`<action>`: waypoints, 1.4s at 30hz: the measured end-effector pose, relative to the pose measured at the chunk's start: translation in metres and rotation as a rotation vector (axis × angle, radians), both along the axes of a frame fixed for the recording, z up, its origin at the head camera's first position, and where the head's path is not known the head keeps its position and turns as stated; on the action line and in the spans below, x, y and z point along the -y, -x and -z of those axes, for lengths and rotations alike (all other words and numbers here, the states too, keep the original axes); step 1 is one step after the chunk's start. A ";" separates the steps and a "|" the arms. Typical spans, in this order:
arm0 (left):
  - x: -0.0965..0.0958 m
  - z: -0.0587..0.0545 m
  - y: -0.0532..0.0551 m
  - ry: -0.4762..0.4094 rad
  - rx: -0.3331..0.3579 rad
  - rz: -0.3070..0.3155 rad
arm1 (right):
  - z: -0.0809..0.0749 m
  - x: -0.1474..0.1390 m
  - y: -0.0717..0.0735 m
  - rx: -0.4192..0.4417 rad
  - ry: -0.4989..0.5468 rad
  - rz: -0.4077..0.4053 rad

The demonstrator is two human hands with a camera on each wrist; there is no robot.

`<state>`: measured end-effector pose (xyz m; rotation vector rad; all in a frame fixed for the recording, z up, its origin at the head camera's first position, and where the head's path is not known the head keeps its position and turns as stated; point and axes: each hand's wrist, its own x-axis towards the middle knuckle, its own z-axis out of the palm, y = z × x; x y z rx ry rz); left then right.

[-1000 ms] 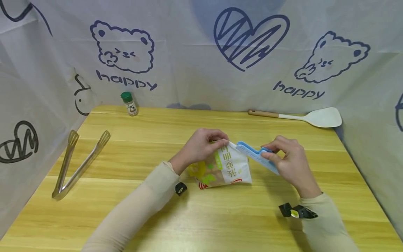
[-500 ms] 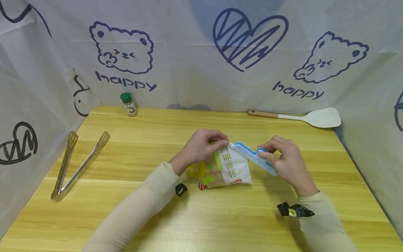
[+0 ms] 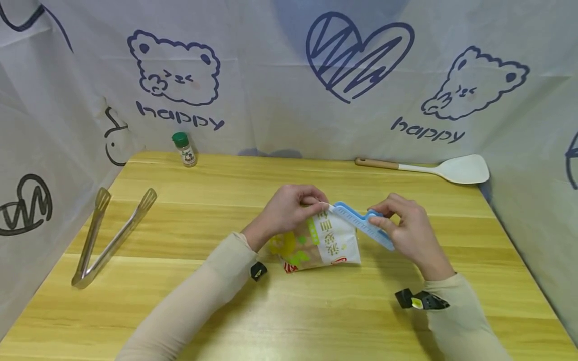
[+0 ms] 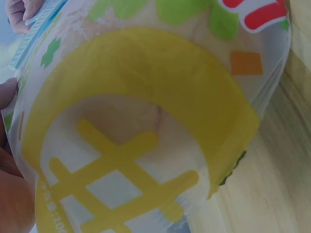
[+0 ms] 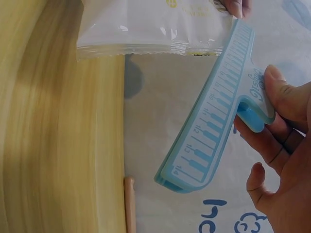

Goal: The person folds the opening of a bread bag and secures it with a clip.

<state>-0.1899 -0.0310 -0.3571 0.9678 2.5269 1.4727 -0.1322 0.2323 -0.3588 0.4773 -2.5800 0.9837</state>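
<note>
The right hand [image 3: 411,231] pinches the handle of a blue clip [image 3: 354,220] between thumb and fingers; the left hand [image 3: 289,213] pinches the top edge of a bread bag [image 3: 336,243]. Whether the clip's two arms stand apart, and whether the bag's edge lies between them, I cannot tell.

Take the bag as the clock's centre, with twelve pointing away from the person. The bag sits on the table [image 3: 316,311], its lower edge toward six. The left hand is at about eleven; the clip slants between two and three, its inner end at the bag's edge just beside the left fingertips, its outer end jutting past the bag.

Over the last second the clip has edged slightly toward nine, while the left hand and bag have hardly moved. My reading: the clip now overlaps slightly more of the edge, with coverage only partial.

Tongs [image 3: 119,237] lie at nine, a shaker [image 3: 186,154] stands at ten, and a spatula [image 3: 451,170] lies at two.
</note>
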 end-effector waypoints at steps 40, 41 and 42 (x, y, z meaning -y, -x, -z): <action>0.012 -0.005 -0.004 0.007 -0.035 0.075 | -0.002 0.008 0.003 0.044 0.014 -0.018; 0.013 -0.005 -0.003 0.017 -0.032 0.080 | -0.002 0.008 0.003 0.041 0.014 -0.018; 0.013 -0.006 -0.003 0.023 -0.029 0.084 | -0.002 0.008 0.003 0.040 0.014 -0.018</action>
